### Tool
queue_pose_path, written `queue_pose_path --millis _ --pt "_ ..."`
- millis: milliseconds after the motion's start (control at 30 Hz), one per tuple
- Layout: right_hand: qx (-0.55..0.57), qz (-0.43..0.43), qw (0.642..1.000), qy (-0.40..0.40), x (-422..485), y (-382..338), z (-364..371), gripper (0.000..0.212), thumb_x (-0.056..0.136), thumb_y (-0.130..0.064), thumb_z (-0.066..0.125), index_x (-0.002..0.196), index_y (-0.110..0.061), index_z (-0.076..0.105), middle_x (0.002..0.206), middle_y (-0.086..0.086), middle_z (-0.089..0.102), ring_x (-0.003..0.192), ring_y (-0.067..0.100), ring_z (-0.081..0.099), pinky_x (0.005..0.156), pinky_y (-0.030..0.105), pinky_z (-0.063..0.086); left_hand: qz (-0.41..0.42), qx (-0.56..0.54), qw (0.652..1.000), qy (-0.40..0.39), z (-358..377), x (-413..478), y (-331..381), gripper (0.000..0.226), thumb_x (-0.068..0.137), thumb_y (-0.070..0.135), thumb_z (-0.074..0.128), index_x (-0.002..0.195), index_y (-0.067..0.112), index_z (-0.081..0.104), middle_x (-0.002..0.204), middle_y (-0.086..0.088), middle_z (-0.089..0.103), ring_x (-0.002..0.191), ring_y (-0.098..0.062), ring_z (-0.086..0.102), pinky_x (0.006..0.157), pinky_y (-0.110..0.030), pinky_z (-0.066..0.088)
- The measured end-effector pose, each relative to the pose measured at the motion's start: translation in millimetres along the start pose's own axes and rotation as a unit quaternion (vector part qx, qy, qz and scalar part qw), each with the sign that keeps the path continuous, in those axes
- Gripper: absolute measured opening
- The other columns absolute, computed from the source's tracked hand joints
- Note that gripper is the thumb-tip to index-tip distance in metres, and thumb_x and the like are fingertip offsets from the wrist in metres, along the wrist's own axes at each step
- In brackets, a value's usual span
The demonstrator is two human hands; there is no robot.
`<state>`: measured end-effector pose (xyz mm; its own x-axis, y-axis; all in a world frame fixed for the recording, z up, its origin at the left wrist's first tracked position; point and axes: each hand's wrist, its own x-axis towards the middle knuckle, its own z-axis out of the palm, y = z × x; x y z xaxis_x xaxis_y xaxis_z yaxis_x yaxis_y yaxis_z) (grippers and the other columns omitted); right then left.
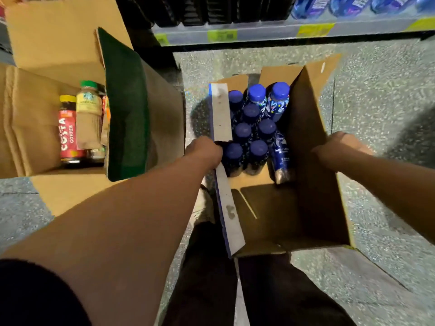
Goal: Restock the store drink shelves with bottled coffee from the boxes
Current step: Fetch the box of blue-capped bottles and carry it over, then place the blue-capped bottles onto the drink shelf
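An open cardboard box (315, 203) sits on the floor in front of me, holding several blue-capped coffee bottles (257, 149) packed at its far end. One bottle (281, 158) leans against the right wall. My left hand (204, 150) grips the box's white left flap (221, 118) at its rim. My right hand (341, 144) holds the box's right wall from outside. A second open box (26, 128) at the left holds a red Costa coffee bottle (68, 135) and a green-capped Starbucks bottle (88, 114).
A low store shelf (282, 31) runs along the top, with dark bottles and blue bottles behind yellow-green price tags. The left box's green-lined flap (127, 109) stands up between the two boxes. My dark trouser legs (211, 278) are below. Speckled floor lies to the right.
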<state>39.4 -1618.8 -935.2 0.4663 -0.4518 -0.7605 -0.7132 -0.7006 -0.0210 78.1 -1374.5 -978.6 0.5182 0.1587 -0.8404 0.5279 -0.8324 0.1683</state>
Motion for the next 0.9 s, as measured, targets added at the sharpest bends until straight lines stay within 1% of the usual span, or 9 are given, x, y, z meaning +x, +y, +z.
queue_pose_path --millis 67,133,167,233,300,533,667,767,900 --pt "-0.024 -0.014 1.0 -0.011 12.2 -0.3 4.7 0.02 0.091 -0.018 0.058 0.094 0.002 0.057 0.105 0.02 0.06 0.107 0.038 0.059 0.088 0.044 0.05 0.01 -0.004 1.0 0.009 5.8 13.6 -0.3 0.038 0.088 0.027 0.054 0.115 0.001 0.06 0.118 -0.022 0.061 0.104 -0.038 0.059 0.09 -0.043 0.051" --pt "-0.044 -0.015 0.999 -0.025 20.1 -6.3 8.5 0.03 0.096 -0.016 0.05 0.07 -0.002 0.045 0.099 0.015 0.047 0.11 0.035 0.055 0.093 0.041 0.043 0.019 -0.011 1.0 0.019 9.8 25.1 0.4 0.039 0.089 0.029 0.053 0.115 0.001 0.06 0.117 -0.022 0.061 0.103 -0.039 0.059 0.09 -0.045 0.051" --pt "-0.027 -0.015 0.999 -0.022 25.4 -9.3 12.1 0.034 0.096 -0.021 0.049 0.068 -0.003 0.04 0.1 0.015 0.045 0.109 0.033 0.053 0.094 0.04 0.042 0.021 -0.012 0.999 0.026 11.5 30.1 0.3 0.04 0.09 0.031 0.052 0.115 0.001 0.061 0.116 -0.022 0.062 0.102 -0.039 0.06 0.089 -0.045 0.052" --pt "0.02 0.003 1.0 0.002 42.9 -10.9 26.7 0.042 0.089 -0.036 0.052 0.093 0.006 0.051 0.112 0.02 0.054 0.11 0.033 0.053 0.098 0.04 0.04 0.021 -0.013 0.999 0.043 14.8 40.6 -2.2 0.04 0.091 0.034 0.051 0.112 0.001 0.063 0.114 -0.021 0.063 0.1 -0.039 0.06 0.088 -0.045 0.052" --pt "0.033 0.008 0.999 0.036 53.4 -12.8 40.2 0.049 0.092 -0.036 0.055 0.119 0.004 0.052 0.122 0.025 0.055 0.117 0.037 0.054 0.097 0.039 0.041 0.018 -0.008 0.998 0.064 18.6 50.3 -5.9 0.038 0.093 0.034 0.05 0.108 0.002 0.064 0.111 -0.02 0.064 0.098 -0.038 0.06 0.086 -0.044 0.052" --pt "-0.014 -0.026 0.999 0.021 66.3 -9.1 78.4 0.043 0.098 -0.028 0.045 0.128 0.003 0.048 0.128 0.029 0.05 0.119 0.042 0.05 0.096 0.042 0.042 0.016 -0.028 0.997 0.063 33.0 65.3 -21.6 0.031 0.093 0.027 0.05 0.108 0.004 0.063 0.109 -0.018 0.065 0.097 -0.036 0.061 0.087 -0.046 0.052" --pt "0.025 -0.04 0.994 0.097 59.5 -12.3 60.9 0.032 0.089 -0.029 0.047 0.11 -0.006 0.053 0.115 0.02 0.057 0.105 0.037 0.055 0.087 0.038 0.043 0.038 -0.014 0.99 0.133 23.4 41.5 -12.7 0.008 0.083 0.023 0.056 0.084 0.015 0.055 0.076 0.001 0.056 0.08 -0.027 0.058 0.072 -0.035 0.049" --pt "0.082 -0.151 0.97 0.172 52.3 -32.2 45.3 0.017 0.084 -0.019 0.054 0.096 -0.009 0.046 0.104 0.016 0.053 0.095 0.032 0.05 0.073 0.035 0.034 0.086 0.028 0.973 0.213 16.5 3.7 1.1 0.016 0.08 0.019 0.059 0.082 0.018 0.042 0.068 0.009 0.039 0.069 -0.021 0.046 0.061 -0.031 0.038" --pt "-0.016 -0.397 0.911 0.116 57.1 -63.3 52.8 0.025 0.077 -0.003 0.059 0.101 -0.001 0.052 0.104 0.021 0.049 0.093 0.037 0.05 0.067 0.037 0.034 0.293 0.139 0.934 0.148 33.6 -10.9 14.1 0.016 0.085 0.018 0.055 0.099 0.015 0.049 0.096 -0.001 0.051 0.088 -0.023 0.05 0.065 -0.034 0.039"
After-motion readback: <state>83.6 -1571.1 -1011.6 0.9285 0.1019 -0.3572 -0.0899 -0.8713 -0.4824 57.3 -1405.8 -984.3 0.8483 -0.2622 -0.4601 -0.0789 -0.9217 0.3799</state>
